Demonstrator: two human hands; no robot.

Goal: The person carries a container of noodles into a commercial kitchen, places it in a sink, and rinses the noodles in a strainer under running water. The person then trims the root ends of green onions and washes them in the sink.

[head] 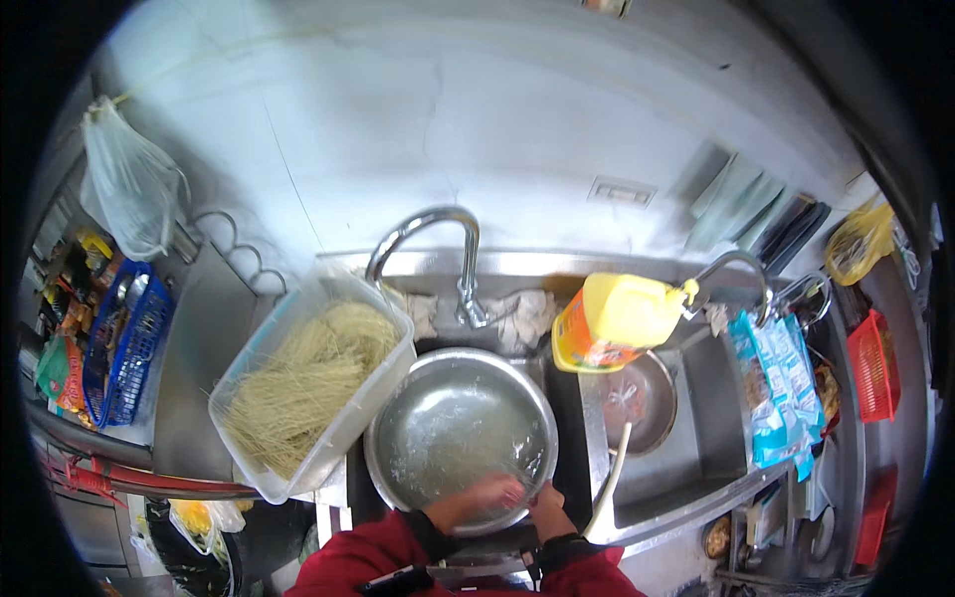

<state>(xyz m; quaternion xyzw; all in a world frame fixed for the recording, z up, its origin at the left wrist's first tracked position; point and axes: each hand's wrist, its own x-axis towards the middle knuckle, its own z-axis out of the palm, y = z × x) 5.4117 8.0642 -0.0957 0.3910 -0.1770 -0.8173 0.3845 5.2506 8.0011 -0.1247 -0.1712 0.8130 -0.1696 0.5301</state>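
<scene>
A large round stainless steel basin (462,403) sits in the sink in front of me, with water and some pale strands in it. My left hand (492,494) reaches over its near edge, blurred, and I cannot make out whether its fingers hold anything. At the near right rim, my right hand (548,498) grips the basin's edge. Left of the basin, a translucent plastic tub (261,366) holds a heap of thin dry noodles (313,388). A chrome faucet (470,261) arches behind the basin.
A yellow jug (623,317) with a pump stands to the right, near a second sink (705,418) holding a round pan (656,395). Blue-and-white packets (780,388) lie on its right edge. A blue basket (127,351) is far left, a red basket (873,366) far right.
</scene>
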